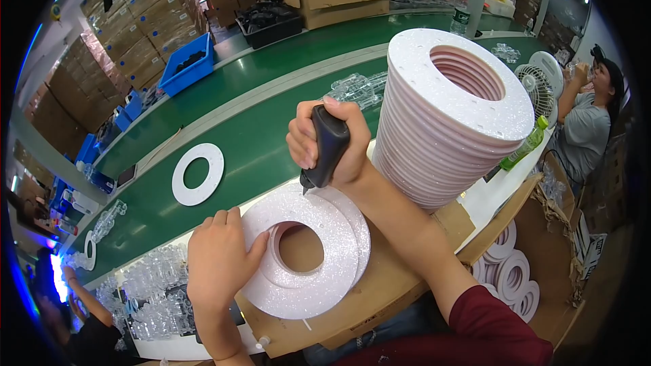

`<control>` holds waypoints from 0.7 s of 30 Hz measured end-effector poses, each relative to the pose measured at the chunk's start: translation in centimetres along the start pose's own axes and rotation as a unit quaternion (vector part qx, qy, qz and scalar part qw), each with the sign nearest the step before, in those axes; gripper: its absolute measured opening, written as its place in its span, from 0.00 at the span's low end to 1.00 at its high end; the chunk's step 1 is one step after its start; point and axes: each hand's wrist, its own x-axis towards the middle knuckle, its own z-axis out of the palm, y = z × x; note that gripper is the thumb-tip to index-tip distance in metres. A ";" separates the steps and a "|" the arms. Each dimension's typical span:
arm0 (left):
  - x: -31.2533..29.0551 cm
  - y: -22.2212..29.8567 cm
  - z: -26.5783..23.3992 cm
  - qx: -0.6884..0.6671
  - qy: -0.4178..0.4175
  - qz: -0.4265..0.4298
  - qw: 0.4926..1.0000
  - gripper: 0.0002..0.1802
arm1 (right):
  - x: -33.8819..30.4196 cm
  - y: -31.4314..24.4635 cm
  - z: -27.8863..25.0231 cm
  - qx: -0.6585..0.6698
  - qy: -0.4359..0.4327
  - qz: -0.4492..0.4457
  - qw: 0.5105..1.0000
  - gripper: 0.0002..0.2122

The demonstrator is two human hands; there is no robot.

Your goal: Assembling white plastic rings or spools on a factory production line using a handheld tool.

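Glittery rings [288, 296], two overlapping, lie on cardboard [380, 298]; left hand [220, 257] rests on their left edge, thumb spread; right hand [356, 144] clenches a black tool [331, 139], tip at the far rim, seemingly mid-work; whether the tall stack [441, 135] is finished, I cannot tell.

Factory workshop: green belt [254, 129] crosses frame; cartons [146, 17] stand upper left; ring stack [427, 142] right of centre; worker [587, 122] far right.

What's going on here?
A person's left grip touches two overlapping glittery white flat rings on brown cardboard. The right grip holds a black handheld tool, tip near their far edge; whether it touches is unclear. A tall stack of white rings stands to the right; a lone white ring lies on the green surface.
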 end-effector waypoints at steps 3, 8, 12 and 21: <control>-0.1 0.0 0.0 0.002 -0.002 -0.003 1.000 0.24 | 0.0 0.0 0.0 -0.003 0.002 0.003 1.000 0.22; -0.4 0.1 0.1 0.021 -0.008 -0.011 1.000 0.24 | 0.0 0.1 -0.4 -0.005 -0.002 -0.008 1.000 0.21; -0.5 0.1 0.1 0.045 0.001 -0.005 0.999 0.25 | 0.2 0.5 -0.6 -0.003 -0.002 -0.022 1.000 0.21; -0.6 0.6 -0.1 0.057 -0.006 -0.021 0.998 0.24 | 0.2 0.6 -0.8 0.024 -0.006 -0.006 1.000 0.21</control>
